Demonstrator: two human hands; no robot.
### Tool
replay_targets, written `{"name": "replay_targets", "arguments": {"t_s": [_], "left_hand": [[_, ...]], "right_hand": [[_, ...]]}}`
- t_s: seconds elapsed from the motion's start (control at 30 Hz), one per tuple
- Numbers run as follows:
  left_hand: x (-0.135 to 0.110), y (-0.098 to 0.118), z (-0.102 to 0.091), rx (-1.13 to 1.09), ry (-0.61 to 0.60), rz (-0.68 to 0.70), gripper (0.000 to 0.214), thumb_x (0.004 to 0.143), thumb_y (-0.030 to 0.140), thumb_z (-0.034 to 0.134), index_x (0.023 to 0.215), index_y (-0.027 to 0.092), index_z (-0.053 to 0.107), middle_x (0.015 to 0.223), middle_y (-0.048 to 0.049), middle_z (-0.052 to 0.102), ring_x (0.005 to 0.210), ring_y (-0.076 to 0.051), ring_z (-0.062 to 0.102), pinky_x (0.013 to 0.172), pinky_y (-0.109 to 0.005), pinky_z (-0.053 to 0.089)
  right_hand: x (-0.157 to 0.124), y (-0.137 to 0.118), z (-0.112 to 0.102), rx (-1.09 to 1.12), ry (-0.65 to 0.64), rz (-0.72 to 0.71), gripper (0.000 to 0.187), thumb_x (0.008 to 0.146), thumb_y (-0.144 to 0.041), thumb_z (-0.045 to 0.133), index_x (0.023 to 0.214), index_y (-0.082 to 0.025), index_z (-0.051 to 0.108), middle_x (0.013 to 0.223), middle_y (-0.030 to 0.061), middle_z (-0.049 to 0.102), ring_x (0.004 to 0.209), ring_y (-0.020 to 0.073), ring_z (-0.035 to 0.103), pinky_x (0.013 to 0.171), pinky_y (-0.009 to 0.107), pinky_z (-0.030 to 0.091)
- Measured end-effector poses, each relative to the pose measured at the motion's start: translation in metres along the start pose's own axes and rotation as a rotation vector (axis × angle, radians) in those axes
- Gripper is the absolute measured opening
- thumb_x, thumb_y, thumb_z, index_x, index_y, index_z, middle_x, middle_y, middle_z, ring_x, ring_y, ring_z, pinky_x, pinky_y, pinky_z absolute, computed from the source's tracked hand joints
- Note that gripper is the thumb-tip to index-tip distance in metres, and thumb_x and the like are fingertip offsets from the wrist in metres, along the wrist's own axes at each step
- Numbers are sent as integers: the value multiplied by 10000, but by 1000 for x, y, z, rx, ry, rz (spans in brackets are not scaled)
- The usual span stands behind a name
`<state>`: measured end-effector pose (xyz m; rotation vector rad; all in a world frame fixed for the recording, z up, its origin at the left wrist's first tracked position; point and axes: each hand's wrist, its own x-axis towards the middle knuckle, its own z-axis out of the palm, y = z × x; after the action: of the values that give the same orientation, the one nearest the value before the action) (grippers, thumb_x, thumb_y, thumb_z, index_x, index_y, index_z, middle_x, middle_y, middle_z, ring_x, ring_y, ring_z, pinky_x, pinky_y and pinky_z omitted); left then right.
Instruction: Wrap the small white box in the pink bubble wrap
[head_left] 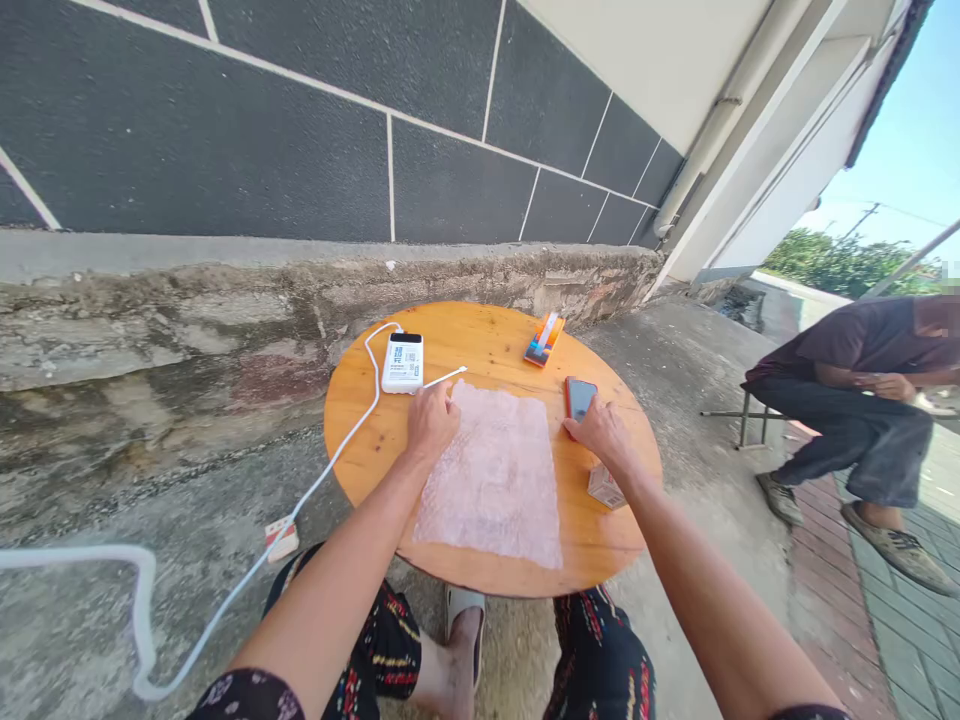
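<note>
**A:** Bare forearms [337,570] sticking out of dark floral sleeves [250,698] right up front, leaning over a round, orange-brown wooden surface [472,325]. What are they on?

**B:** Right hand [606,432] has the black-screened smartphone in a red-orange case [580,397], lying near the surface's right side. Thumb at the near left corner, fingers over the other edge, so I'd call that clamped on the phone.

**A:** And the left?

**B:** Left hand [433,420] is bunched, fingers together, at the upper-left corner of a pale, see-through bubbly plastic sheet [499,480]. Short white cable end [450,377] pokes out just past it. Can't tell if they're pinching sheet, cable or nothing, tbh.

**A:** How far along, you reckon?

**B:** Early, imo. Sheet's spread flat, so that bit looks done. Not folded over anything, though: phone's off its right edge, cable tip isn't in the phone. White boxy power bank with a black top [403,366] sits just beyond the left hand, and the small orange-and-blue box [544,340] looks untouched at the far side.
</note>
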<state>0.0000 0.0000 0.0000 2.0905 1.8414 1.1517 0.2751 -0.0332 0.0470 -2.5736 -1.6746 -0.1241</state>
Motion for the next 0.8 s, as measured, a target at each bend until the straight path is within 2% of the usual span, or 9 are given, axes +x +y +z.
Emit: {"name": "replay_targets", "arguments": {"t_s": [0.23,0.4,0.47,0.57,0.7,0.8], "left_hand": [[0,0,0,6,4,2,374,739,102,479,1078,182,615,837,-48,676,870,-243,579,792,-349,455],[0,2,-1,18,-2,-6,379,761,98,464,1099,173,617,856,-63,672,910,-247,577,816,-350,452],[0,3,-2,23,-5,-12,377,772,100,458,1108,169,617,867,-68,670,929,-248,575,832,-350,448],[0,4,-2,32,-11,-17,373,784,107,453,1113,173,616,873,-66,670,941,-244,572,848,-346,442],[-1,5,-3,42,-14,-20,376,781,100,444,1108,175,614,877,-65,671,929,-242,571,840,-346,442],[-1,4,-3,46,-8,-19,376,775,99,447,1100,190,613,876,-60,672,924,-238,572,829,-340,444]], "right_hand": [[21,8,-3,-27,-19,-3,556,818,-434,534,1224,-65,444,1153,248,526,1041,353,582,807,415,444],[17,13,-12,-72,16,-48,479,843,-428,502,1182,-90,502,1160,225,530,1073,355,554,855,459,411],[7,11,-16,-97,97,-142,436,866,-421,474,1169,-112,527,1194,212,523,1093,354,539,874,485,396],[-16,0,-19,-54,194,-364,372,888,-380,461,1172,-158,555,1309,178,482,1138,333,511,896,481,391],[-49,-21,-15,88,145,-611,352,892,-317,475,1213,-198,560,1406,137,435,1189,305,482,925,461,393],[-64,-34,-6,183,90,-725,363,900,-286,461,1237,-185,548,1408,133,443,1234,279,454,977,451,372]]}}
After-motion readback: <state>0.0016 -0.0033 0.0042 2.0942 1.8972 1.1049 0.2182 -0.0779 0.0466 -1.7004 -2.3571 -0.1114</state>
